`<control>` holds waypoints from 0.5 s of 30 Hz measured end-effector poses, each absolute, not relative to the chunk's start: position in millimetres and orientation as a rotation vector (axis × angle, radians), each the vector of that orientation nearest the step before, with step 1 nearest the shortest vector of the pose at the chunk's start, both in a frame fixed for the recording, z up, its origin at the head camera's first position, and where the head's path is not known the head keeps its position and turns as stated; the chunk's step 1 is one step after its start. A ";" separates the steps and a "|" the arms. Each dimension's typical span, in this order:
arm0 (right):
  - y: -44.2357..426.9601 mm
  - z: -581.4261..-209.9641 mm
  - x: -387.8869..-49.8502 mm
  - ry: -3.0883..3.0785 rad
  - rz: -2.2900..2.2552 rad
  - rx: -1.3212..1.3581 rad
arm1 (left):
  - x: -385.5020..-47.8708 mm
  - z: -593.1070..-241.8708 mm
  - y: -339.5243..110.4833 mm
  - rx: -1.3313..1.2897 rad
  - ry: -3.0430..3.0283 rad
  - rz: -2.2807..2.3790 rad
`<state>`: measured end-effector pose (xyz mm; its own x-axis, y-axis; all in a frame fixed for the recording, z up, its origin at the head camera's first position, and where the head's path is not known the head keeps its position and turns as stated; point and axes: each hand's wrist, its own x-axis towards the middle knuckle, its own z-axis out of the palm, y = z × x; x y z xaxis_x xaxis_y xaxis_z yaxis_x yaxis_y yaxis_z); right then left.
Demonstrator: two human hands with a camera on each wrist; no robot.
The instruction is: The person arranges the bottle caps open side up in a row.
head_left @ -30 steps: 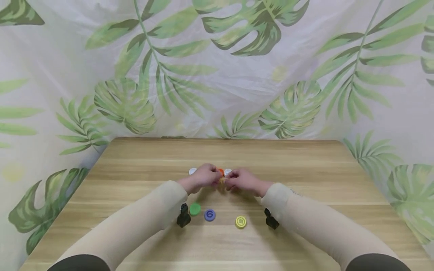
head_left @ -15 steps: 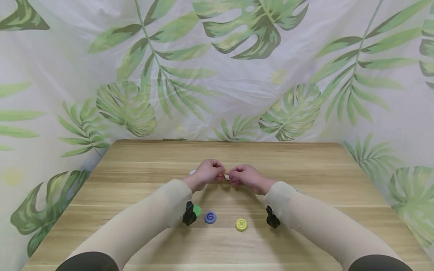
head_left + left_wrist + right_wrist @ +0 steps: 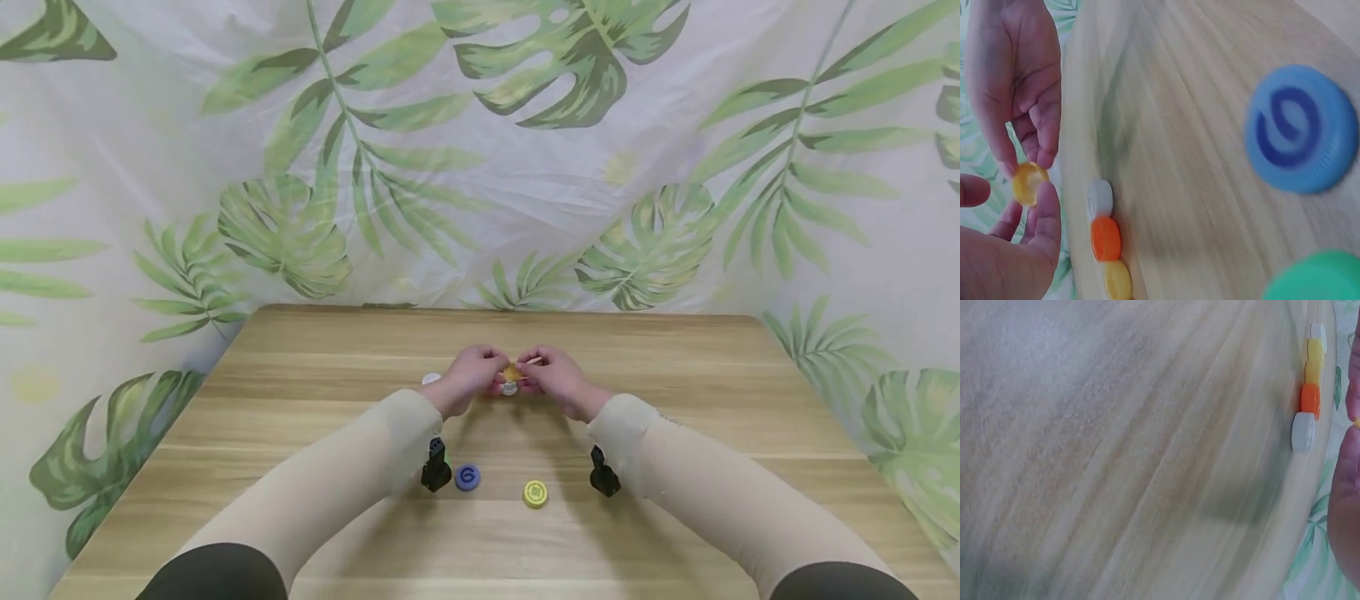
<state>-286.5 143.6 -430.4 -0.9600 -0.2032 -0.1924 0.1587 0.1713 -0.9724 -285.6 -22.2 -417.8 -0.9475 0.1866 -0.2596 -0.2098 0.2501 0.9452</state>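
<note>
Both hands pinch one translucent yellow-orange cap [image 3: 512, 372] between their fingertips, above the far part of the tabletop. My left hand [image 3: 472, 373] is on its left side, my right hand [image 3: 558, 382] on its right. The left wrist view shows the cap [image 3: 1030, 184] lifted off the wood, with my left hand [image 3: 1007, 262] below it in the picture and my right hand [image 3: 1019, 81] above. Under the hands lies a row of touching caps: white [image 3: 1303, 432], orange [image 3: 1310, 401], two yellow [image 3: 1312, 372] and another white [image 3: 1317, 336].
Nearer on the wooden table [image 3: 375, 342] lie a blue cap [image 3: 468, 477] and a yellow cap [image 3: 536, 494]. A green cap [image 3: 1316, 281] is mostly hidden behind the left wrist's camera in the head view. A leaf-patterned cloth [image 3: 525, 183] hangs behind.
The hands have moved farther from the body and a little to the right, with the yellow-orange cap now plainly visible between them. The left forearm has come over the green cap.
</note>
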 end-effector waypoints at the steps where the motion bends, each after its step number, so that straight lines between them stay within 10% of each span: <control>1: 144.3 -430.9 -287.7 2.183 -1.872 -0.022 | -286.0 -416.5 -19.6 -0.026 2.206 1.754; 15: 163.8 -442.5 -297.5 2.249 -1.746 0.046 | -280.3 -422.0 5.3 0.010 2.098 1.854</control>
<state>-297.5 163.8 -442.5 -0.9566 -0.1527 -0.2480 0.2025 0.2637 -0.9431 -280.3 5.3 -422.0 -0.9423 0.2267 -0.2464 -0.2166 0.1485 0.9649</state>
